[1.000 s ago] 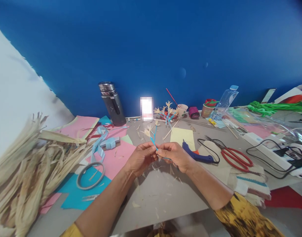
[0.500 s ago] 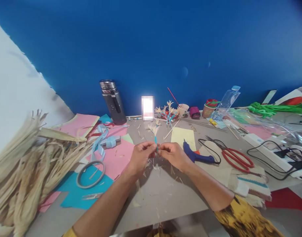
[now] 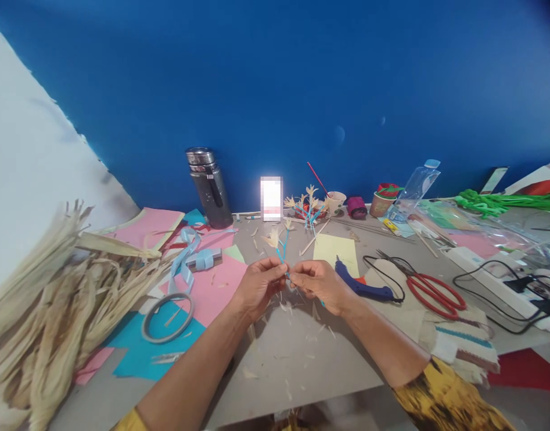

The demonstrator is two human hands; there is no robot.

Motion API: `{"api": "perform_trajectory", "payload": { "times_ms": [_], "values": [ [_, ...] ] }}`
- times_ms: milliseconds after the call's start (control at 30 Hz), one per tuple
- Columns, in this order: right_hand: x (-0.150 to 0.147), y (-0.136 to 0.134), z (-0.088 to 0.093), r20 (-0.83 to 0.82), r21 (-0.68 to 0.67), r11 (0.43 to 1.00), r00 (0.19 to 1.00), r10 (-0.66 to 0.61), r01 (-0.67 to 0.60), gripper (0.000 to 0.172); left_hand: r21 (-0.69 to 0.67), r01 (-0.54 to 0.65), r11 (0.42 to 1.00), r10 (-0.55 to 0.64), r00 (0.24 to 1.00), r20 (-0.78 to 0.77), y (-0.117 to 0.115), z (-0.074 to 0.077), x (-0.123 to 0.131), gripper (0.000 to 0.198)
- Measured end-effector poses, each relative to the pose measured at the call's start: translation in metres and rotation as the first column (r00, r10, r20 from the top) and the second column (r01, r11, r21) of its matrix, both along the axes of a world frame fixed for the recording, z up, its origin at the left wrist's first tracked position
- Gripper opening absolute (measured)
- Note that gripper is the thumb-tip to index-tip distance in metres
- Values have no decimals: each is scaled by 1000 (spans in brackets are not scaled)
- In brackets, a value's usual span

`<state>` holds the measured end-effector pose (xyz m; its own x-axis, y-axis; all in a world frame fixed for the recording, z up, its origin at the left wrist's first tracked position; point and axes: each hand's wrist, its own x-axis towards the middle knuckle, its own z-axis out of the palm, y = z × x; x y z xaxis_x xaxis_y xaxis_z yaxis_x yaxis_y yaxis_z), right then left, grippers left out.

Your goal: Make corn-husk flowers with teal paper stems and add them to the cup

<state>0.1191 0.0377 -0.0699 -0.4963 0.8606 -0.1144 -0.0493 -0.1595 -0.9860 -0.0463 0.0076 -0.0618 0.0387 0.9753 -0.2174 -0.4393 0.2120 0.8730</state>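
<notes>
My left hand [image 3: 257, 286] and my right hand [image 3: 320, 284] meet over the middle of the grey table [image 3: 293, 353]. Both pinch a small handmade flower sprig [image 3: 279, 245] with a thin blue stem and pale husk blossoms that point up and away from me. The fingers of both hands are closed on the lower stem, so that part is hidden. Husk scraps lie on the table below the hands. A bunch of similar finished flowers [image 3: 307, 205] stands at the back by the wall.
A heap of dried husks [image 3: 45, 299] fills the left. Pink and blue paper [image 3: 203, 287], a tape ring [image 3: 168, 309] and blue ribbon [image 3: 185, 257] lie left of the hands. A blue glue gun [image 3: 360, 286], red scissors [image 3: 430, 291], cables, a power strip [image 3: 495, 275], cups and a dark flask [image 3: 209, 187] stand around.
The sprig tilted from leaning left to upright and back to leaning left between my fingers. My hands stayed together at the same spot; the view shifted slightly.
</notes>
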Motion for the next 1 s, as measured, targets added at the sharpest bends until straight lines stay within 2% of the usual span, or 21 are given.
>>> {"api": "perform_trajectory", "payload": {
  "times_ms": [100,200,300,367,433,533,600,667,800,1000],
  "values": [
    [-1,-2,1,91,132,991,995,-49,36,25,44,-61,997,64,995,-81,-1,0,2,30],
    [-3,-3,-1,155,245,969,985,-71,31,20,130,-162,978,189,952,-239,-2,-3,4,24],
    [-5,-4,-3,200,307,951,974,-107,41,20,194,-265,945,320,871,-373,-3,-6,7,20],
    [-6,-4,-3,187,312,947,973,-137,73,17,206,-293,934,352,856,-379,-4,-7,8,20],
    [-6,-4,-2,123,234,966,983,-139,108,16,182,-238,954,284,910,-301,-4,-5,8,21],
    [-3,-2,1,-38,16,997,997,-69,70,23,115,-53,992,65,992,-106,-5,-1,8,30],
    [0,0,2,-147,-102,995,989,-16,1,28,92,32,995,-30,999,-19,-5,2,8,32],
    [3,2,2,-228,-184,981,973,13,-56,31,85,64,994,-67,997,31,-5,3,7,32],
    [5,4,0,-308,-244,960,949,58,-138,32,63,97,993,-103,989,104,-6,0,5,28],
    [4,2,1,-310,-210,965,947,87,-158,34,78,117,990,-124,989,86,-4,-1,3,27]
  ]
}}
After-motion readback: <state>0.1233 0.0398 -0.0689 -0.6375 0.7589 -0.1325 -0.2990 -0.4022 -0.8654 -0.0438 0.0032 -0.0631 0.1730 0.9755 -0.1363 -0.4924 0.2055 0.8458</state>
